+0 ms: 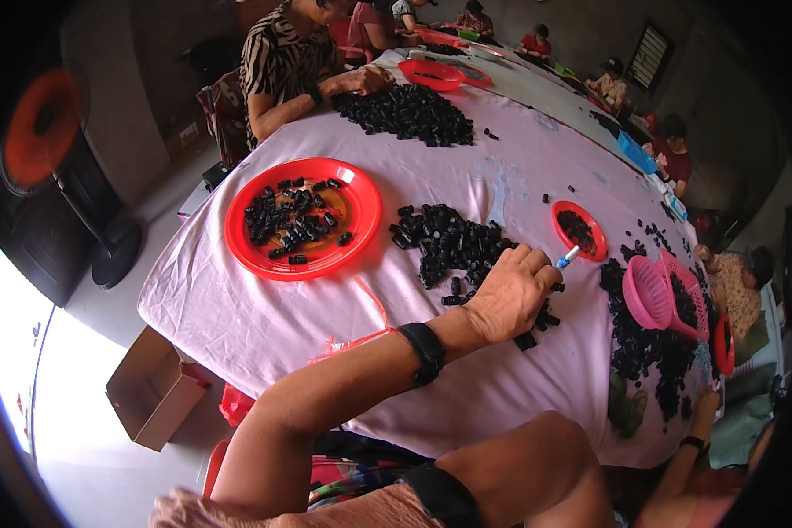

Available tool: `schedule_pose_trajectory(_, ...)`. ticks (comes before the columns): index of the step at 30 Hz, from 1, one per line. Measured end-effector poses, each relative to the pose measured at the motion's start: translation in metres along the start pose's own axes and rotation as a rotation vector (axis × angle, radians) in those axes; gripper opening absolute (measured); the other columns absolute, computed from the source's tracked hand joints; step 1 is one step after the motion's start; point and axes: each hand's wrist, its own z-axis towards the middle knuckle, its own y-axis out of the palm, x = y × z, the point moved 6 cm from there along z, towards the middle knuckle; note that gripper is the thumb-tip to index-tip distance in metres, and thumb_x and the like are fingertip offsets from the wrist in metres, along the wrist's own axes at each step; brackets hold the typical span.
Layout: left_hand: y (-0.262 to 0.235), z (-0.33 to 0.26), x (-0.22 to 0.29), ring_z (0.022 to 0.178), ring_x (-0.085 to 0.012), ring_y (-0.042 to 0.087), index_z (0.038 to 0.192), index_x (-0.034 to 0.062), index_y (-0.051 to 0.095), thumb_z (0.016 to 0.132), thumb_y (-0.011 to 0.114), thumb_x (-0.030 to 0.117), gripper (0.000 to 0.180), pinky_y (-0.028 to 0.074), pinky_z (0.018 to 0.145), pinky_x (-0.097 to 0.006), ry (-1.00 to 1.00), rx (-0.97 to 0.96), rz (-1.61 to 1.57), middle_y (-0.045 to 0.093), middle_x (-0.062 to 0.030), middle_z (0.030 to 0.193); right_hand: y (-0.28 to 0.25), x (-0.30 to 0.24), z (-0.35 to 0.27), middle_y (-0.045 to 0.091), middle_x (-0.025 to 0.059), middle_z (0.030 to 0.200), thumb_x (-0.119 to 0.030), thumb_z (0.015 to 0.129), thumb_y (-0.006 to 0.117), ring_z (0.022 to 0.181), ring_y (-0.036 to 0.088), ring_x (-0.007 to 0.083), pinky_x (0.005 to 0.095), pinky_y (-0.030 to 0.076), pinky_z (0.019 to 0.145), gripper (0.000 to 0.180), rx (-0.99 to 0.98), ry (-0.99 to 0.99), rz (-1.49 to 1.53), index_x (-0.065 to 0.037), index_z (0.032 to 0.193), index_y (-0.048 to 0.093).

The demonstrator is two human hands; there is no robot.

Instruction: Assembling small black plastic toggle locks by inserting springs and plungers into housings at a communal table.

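Note:
My left hand [517, 290], with a black band on its wrist, reaches over the table with its fingers pinched. A slim blue-and-white stick [568, 257] juts from the fingers; its lower part is hidden in the grip. Small black cylindrical pieces [449, 242] lie heaped beside and below this hand, with a few close to the fingertips. Just past the stick sits a small red dish [592, 241] holding dark bits. My right hand [264, 512] lies across the bottom edge, cut off by the frame, its fingers too little shown to judge.
A red plate [361, 207] with black pieces stands on the pink tablecloth [493, 378]. A larger black pile [409, 114] lies before a co-worker [277, 75]. Pink baskets [647, 295] stand right among more pieces. A fan [44, 132] and cardboard box [158, 387] stand on the floor.

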Motion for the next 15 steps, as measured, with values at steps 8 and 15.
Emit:
schedule_pose_trajectory(8, 0.006, 0.01, 0.022, 0.084, -0.0268, 0.05, 0.097, 0.0057, 0.062, 0.073, 0.062, 0.006, 0.024, 0.039, 0.074, -0.037, 0.028, 0.036, 0.009, 0.055, -0.0084, 0.091, 0.007, 0.0, -0.003, 0.064, 0.0185, 0.075, -0.035, 0.08, 0.066, 0.077, 0.061, 0.0337, 0.0395, 0.047, 0.068, 0.037, -0.125, -0.034, 0.098, 0.001, 0.086, 0.067)
schedule_pose_trajectory(15, 0.018, 0.008, 0.065, 0.085, -0.0245, 0.05, 0.095, 0.0043, 0.061, 0.077, 0.056, 0.011, 0.02, 0.039, 0.074, -0.035, 0.178, 0.004, 0.056, 0.053, -0.008, 0.091, 0.023, 0.002, -0.001, 0.064, 0.017, 0.073, -0.035, 0.079, 0.068, 0.069, 0.06, 0.0303, 0.037, 0.047, 0.061, 0.038, -0.207, -0.106, 0.208, 0.002, 0.085, 0.066)
